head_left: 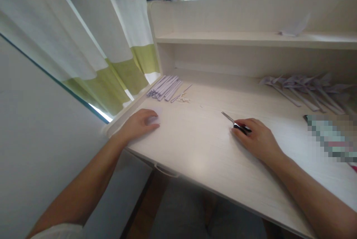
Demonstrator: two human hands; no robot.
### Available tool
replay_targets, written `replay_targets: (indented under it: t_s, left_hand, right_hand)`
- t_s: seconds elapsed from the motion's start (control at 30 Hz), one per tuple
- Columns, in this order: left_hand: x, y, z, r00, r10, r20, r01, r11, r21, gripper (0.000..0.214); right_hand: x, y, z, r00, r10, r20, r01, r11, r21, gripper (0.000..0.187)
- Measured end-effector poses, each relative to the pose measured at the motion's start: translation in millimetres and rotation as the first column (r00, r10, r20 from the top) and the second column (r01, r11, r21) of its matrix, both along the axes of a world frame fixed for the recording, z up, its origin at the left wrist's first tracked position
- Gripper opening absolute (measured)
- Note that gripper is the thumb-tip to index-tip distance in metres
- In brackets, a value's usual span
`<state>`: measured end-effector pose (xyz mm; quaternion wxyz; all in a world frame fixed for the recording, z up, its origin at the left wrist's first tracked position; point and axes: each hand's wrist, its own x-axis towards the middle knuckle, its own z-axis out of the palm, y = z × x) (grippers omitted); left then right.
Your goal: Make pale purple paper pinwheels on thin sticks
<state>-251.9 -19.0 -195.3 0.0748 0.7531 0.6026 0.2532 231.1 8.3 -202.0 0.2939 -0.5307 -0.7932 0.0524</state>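
My right hand [256, 136] rests on the desk, closed round the black handles of a pair of small scissors [228, 116]. Their metal blades look shut and point to the back left. At the desk's left edge, my left hand [141, 124] has its thumb and fingers apart around a pale lilac piece of paper [155, 117]; the palm side is partly hidden. Just behind that hand lies a bundle of lilac paper strips [164, 87]. Beside the bundle are one loose thin strip [178, 97] and several small pale scraps [183, 99].
Several lilac folded paper pieces with stems [304, 86] lie at the back right. A blurred-out flat object [330, 138] is at the right. Another folded paper piece [294, 28] sits on the shelf [223, 39]. Curtains [111, 45] hang along the left.
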Motion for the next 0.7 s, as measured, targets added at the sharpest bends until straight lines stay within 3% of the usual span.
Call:
replay_targets:
  t_s: [0.2, 0.43, 0.7]
  left_hand:
    - [-4.6, -3.5, 5.2, 0.993, -0.048, -0.111, 0.049, 0.999, 0.004, 0.046]
    - [-9.5, 2.0, 9.3, 0.993, -0.122, 0.007, 0.122, 0.992, -0.031, 0.044]
    - [-4.9, 2.8, 14.6, 0.997, -0.046, 0.069, 0.052, 0.996, -0.075, 0.041]
  right_hand:
    - [1.7, 1.0, -0.7, 1.0, -0.024, 0.013, 0.024, 1.0, -0.013, 0.031]
    - [2.3, -0.8, 1.0, 1.0, -0.022, 0.006, 0.022, 1.0, -0.015, 0.033]
    - [0.3, -0.9, 3.2, 1.0, -0.018, -0.007, 0.018, 1.0, -0.02, 0.03]
